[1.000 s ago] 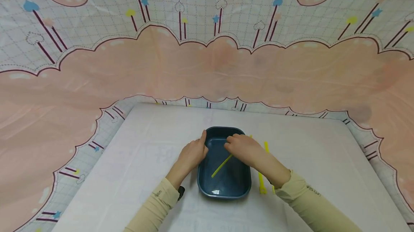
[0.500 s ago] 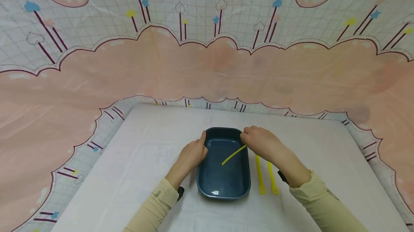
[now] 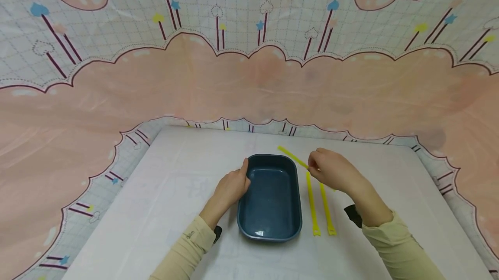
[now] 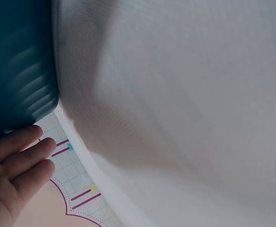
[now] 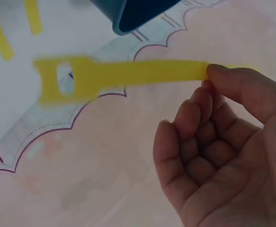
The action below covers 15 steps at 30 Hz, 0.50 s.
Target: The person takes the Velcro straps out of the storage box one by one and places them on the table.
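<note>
A deep blue rectangular dish (image 3: 270,202) sits on the white tabletop. My left hand (image 3: 230,186) holds its left rim, thumb at the edge; in the left wrist view, fingers (image 4: 29,158) lie against the dish's outer wall. Beyond the right rim, my right hand (image 3: 333,169) pinches a yellow hook-and-loop cable tie (image 5: 138,71) between thumb and index finger, the other fingers loosely bent. The slotted head of this tie points away from the hand in the right wrist view. Two more yellow ties (image 3: 313,206) lie side by side right of the dish, their upper ends near my right hand.
The white table (image 3: 187,163) ends at a far edge behind the dish. A patterned cloth (image 3: 249,80) with peach cloud shapes hangs behind it and shows along both sides.
My right hand has moved right, from over the dish to beyond its right rim. The pinched tie has swung from lower left to upper left. The left hand stays put.
</note>
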Tool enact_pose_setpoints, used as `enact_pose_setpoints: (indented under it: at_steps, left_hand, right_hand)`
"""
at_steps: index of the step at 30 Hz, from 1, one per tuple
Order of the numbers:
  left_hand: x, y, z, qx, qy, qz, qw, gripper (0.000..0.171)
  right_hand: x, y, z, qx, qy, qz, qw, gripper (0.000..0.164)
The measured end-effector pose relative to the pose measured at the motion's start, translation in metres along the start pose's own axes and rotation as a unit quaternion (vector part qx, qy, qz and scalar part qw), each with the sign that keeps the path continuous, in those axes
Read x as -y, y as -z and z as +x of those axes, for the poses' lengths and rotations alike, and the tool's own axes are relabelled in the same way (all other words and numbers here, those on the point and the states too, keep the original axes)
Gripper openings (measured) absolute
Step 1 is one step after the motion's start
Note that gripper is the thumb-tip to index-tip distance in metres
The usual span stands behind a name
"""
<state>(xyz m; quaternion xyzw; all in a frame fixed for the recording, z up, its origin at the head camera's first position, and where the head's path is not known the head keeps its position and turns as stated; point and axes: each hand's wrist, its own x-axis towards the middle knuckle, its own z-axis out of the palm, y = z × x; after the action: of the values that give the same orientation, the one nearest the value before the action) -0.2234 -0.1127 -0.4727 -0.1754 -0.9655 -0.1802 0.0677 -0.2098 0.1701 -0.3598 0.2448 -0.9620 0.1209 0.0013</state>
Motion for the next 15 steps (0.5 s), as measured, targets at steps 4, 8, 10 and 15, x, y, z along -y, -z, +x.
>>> enact_pose_setpoints:
  at_steps: [4, 8, 10, 15]
  left_hand:
    - [0.000, 0.001, 0.000, -0.004, -0.002, 0.000, 1.0000, 0.056]
    - [0.001, 0.001, 0.000, -0.001, 0.001, -0.002, 1.0000, 0.057]
    - [0.001, 0.000, 0.000, -0.002, 0.001, -0.001, 1.0000, 0.056]
    - [0.002, -0.001, -0.001, -0.008, -0.003, 0.001, 1.0000, 0.056]
  right_hand:
    - [-0.007, 0.001, -0.004, -0.005, -0.027, 0.026, 0.999, 0.012]
    - [-0.015, 0.001, -0.009, 0.031, -0.068, 0.039, 0.996, 0.015]
    - [-0.020, -0.001, -0.012, 0.059, -0.090, 0.041, 0.993, 0.015]
    - [-0.039, -0.011, -0.024, 0.127, -0.123, 0.052, 0.983, 0.017]
